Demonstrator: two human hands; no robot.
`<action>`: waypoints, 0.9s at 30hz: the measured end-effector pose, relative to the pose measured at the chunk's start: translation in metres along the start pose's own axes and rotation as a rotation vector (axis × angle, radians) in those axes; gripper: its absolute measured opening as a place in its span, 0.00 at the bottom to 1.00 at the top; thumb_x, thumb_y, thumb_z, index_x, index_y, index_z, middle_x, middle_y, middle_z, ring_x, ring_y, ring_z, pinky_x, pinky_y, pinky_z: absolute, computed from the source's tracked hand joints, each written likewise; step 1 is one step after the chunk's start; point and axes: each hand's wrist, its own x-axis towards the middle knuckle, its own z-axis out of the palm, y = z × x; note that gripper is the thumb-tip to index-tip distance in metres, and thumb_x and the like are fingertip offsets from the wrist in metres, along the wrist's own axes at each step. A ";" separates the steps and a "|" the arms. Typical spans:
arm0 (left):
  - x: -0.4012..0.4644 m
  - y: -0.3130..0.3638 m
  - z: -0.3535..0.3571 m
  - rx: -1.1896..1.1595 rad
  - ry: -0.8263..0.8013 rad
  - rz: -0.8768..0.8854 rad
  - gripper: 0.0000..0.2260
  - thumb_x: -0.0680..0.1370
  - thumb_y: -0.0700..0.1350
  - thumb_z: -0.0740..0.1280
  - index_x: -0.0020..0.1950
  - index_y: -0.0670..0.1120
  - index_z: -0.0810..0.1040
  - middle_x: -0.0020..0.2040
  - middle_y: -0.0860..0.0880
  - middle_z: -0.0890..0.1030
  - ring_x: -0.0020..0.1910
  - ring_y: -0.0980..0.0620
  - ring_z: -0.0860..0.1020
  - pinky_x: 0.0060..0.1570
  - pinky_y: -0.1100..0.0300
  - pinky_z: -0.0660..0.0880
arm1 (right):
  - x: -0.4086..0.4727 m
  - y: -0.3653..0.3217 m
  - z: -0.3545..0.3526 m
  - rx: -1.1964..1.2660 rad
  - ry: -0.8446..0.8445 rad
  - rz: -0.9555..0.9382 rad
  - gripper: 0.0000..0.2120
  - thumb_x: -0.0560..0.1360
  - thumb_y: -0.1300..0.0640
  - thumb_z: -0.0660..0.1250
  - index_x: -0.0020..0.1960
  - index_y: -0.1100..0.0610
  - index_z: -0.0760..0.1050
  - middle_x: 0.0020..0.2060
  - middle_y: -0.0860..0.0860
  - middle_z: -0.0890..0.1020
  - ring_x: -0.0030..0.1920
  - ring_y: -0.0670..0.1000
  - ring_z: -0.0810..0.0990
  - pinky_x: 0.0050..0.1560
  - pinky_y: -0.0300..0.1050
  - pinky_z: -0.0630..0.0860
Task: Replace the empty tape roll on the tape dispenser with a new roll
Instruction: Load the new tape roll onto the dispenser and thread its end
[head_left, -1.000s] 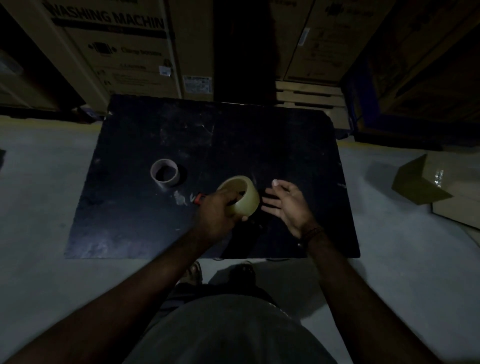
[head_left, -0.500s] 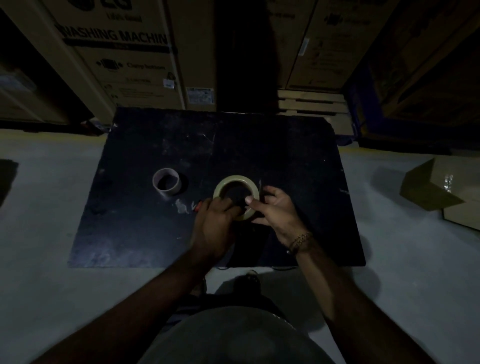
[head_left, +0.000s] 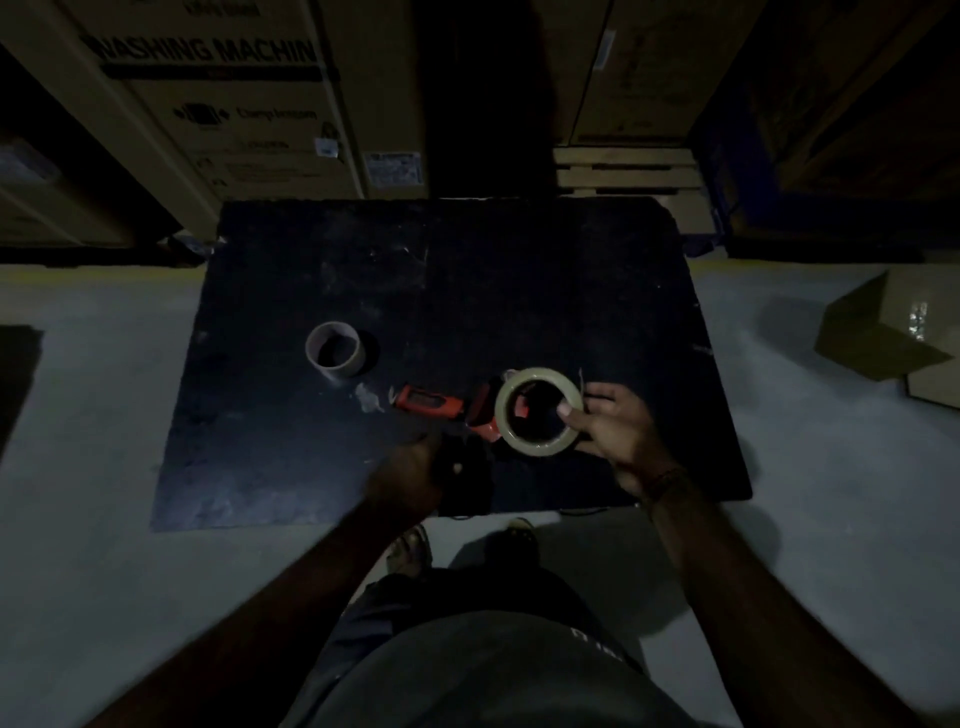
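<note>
The new roll of pale tape (head_left: 537, 449) stands tilted over the right end of the red tape dispenser (head_left: 428, 407), and a red part of the dispenser shows through the roll's hole. My right hand (head_left: 615, 434) grips the roll at its right rim, thumb on the inner edge. Just below the dispenser, near the table's front edge, my left hand (head_left: 410, 473) is blurred and dark, so its grip cannot be made out. The empty cardboard core (head_left: 333, 353) stands upright to the left, apart from both hands.
Everything lies on a black table top (head_left: 467, 291) over a grey floor. Large cardboard cartons (head_left: 218, 104) are stacked behind it, with a wooden pallet (head_left: 626, 169) at the back right. An open carton (head_left: 883, 338) lies on the floor at the right.
My left hand has let go of the roll and drawn back toward me, uncovering the red dispenser. My right hand went from open beside the roll to gripping it.
</note>
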 end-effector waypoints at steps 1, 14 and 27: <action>-0.005 -0.007 0.006 0.016 0.035 0.021 0.16 0.81 0.46 0.66 0.69 0.46 0.77 0.60 0.39 0.84 0.55 0.37 0.85 0.52 0.50 0.80 | -0.001 0.008 -0.004 0.006 0.009 0.023 0.29 0.75 0.61 0.77 0.71 0.61 0.69 0.62 0.57 0.84 0.60 0.58 0.84 0.60 0.66 0.82; 0.024 0.010 0.022 -0.491 -0.267 -0.259 0.15 0.87 0.53 0.63 0.68 0.47 0.82 0.64 0.48 0.84 0.65 0.52 0.79 0.65 0.58 0.73 | 0.020 0.059 0.017 0.076 -0.014 0.134 0.29 0.78 0.62 0.74 0.74 0.59 0.65 0.65 0.57 0.81 0.61 0.56 0.81 0.54 0.58 0.83; 0.041 0.007 0.059 -0.320 -0.168 -0.260 0.14 0.85 0.41 0.68 0.69 0.40 0.82 0.67 0.39 0.83 0.69 0.39 0.80 0.66 0.53 0.76 | 0.038 0.071 0.036 0.056 0.020 0.165 0.30 0.81 0.61 0.70 0.78 0.64 0.60 0.71 0.58 0.73 0.65 0.55 0.75 0.56 0.55 0.80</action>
